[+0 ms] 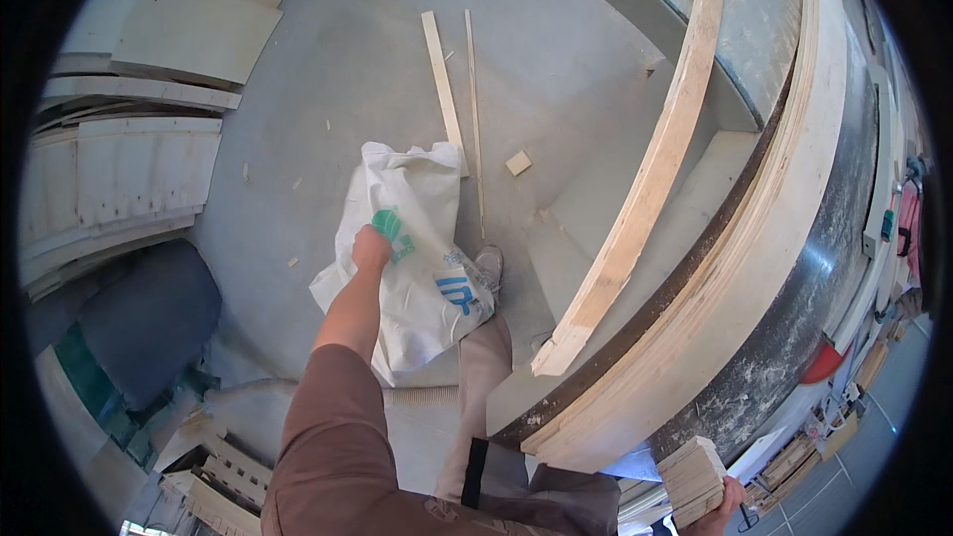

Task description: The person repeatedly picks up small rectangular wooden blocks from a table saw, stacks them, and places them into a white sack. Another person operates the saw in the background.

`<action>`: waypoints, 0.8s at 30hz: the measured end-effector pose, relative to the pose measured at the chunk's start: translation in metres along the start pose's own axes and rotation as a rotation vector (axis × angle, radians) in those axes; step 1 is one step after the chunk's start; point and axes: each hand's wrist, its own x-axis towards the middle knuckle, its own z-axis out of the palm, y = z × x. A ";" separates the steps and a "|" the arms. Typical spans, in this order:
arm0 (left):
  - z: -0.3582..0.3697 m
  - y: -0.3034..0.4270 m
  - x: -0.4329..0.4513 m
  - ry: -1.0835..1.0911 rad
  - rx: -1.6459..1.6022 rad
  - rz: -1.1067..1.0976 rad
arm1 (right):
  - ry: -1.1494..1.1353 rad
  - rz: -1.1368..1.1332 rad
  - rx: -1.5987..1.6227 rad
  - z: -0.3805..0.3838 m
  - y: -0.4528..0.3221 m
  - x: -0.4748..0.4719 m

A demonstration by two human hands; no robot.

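Note:
My left hand is closed on a white sack with green and blue print. The sack hangs low in front of my leg and partly covers my shoe. At the lower right my right hand holds a stack of small wood pieces by its side, next to the machine table's near end. Most of that hand is cut off by the picture's bottom edge.
Wood strips and a small square offcut lie on the floor. To the right, long boards and a rough-edged plank rest on a machine table. Stacked panels and a dark chair stand left.

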 end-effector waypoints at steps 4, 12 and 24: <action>-0.004 -0.015 -0.095 0.232 -0.121 0.330 | -0.011 -0.155 0.026 0.002 0.004 -0.006; -0.005 -0.176 -0.477 0.089 -0.155 0.634 | 0.088 -0.236 -0.165 -0.076 -0.061 0.026; 0.083 -0.213 -0.577 -0.027 -0.034 0.368 | -0.442 -0.306 0.418 0.129 -0.298 0.045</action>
